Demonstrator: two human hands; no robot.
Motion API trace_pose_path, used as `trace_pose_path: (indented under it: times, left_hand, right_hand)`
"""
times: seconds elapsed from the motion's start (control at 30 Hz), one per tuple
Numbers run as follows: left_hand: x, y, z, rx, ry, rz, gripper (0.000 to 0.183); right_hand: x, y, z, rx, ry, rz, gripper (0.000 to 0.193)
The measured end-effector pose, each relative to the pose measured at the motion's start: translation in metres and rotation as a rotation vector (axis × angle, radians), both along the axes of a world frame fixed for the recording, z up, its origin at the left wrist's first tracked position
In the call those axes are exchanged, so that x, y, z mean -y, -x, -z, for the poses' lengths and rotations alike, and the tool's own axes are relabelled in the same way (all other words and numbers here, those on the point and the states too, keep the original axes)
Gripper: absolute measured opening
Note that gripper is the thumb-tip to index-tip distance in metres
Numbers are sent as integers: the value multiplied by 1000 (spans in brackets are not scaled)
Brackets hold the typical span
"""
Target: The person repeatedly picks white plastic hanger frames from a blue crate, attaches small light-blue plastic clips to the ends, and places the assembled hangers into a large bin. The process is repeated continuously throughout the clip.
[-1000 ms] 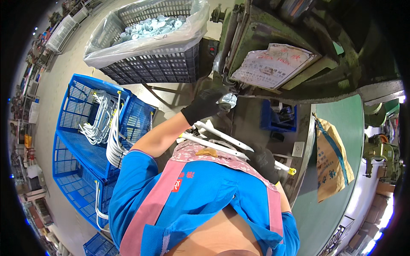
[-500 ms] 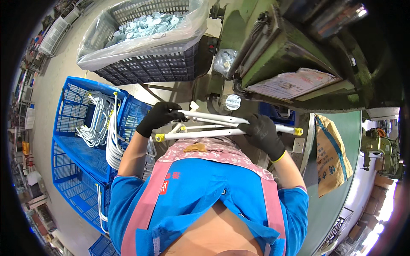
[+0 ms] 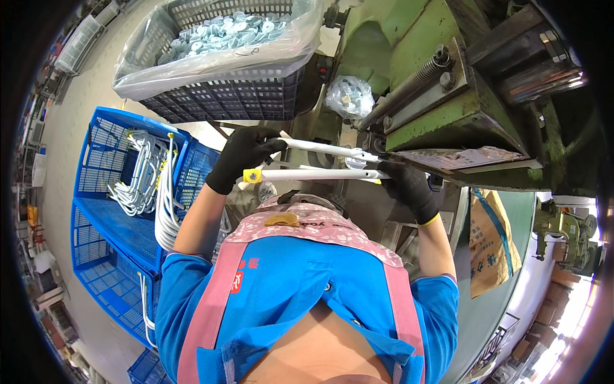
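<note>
My left hand, in a black glove, is closed round the left end of a white metal tube frame. One of the frame's tube ends, just below those fingers, carries a yellow cap. My right hand, gloved the same way, grips the frame's right end, and its fingers are partly hidden under the machine's edge. Two long tubes run roughly side by side between my hands, with small holes near their right ends. The green press machine stands just beyond my right hand.
A black crate lined with clear plastic holds many pale metal pieces. At the left, blue baskets contain bent white tubes. A small clear bag sits by the machine. A brown paper sack lies on the green tabletop at right.
Both hands have carried the tube frame forward, away from my apron and nearer the machine. The yellow cap that stuck out past my right hand no longer shows there.
</note>
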State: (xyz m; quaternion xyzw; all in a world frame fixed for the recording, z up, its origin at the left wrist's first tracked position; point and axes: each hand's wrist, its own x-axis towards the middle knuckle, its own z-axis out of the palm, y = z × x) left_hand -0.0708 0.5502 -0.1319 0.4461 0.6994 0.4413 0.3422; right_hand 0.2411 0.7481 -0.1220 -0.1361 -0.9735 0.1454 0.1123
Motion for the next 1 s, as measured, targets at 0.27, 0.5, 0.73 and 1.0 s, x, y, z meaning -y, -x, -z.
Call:
trace_pose_path:
  times: [0.27, 0.5, 0.73, 1.0]
  left_hand:
    - [-9, 6, 14, -236, 37, 105, 25]
    - [-10, 6, 37, -46, 106, 56, 24]
    - [-10, 15, 58, 221, 23, 47, 21]
    - [-6, 9, 59, 143, 21, -10, 18]
  right_hand:
    - [-4, -4, 21, 145, 139, 60, 31]
    - [4, -8, 38, 52, -145, 59, 26]
    - [37, -63, 49, -211, -340, 253, 21]
    - [45, -95, 60, 44, -20, 458, 30]
